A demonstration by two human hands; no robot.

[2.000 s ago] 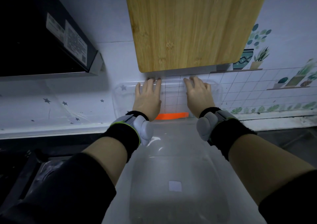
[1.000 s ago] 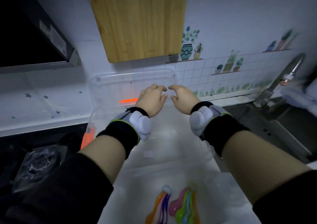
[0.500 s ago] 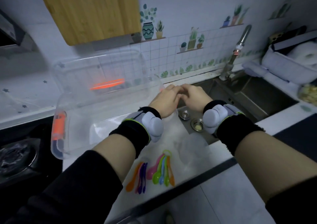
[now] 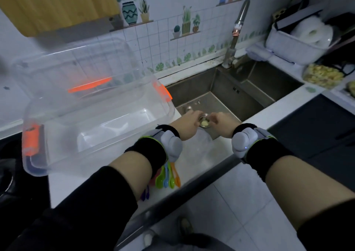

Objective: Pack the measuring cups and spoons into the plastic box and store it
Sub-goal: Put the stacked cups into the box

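The clear plastic box sat open on the worktop, lid tipped back, its right end near the sink edge. The measuring spoons lay at the worktop's front edge. Left hand and right hand hovered close together; whether their fingers gripped anything could not be told.

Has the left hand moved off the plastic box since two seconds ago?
Yes. The left hand has left the plastic box and now hovers to its right, at the sink's front edge, beside the right hand.

clear plastic box on counter, coloured spoons beside it.
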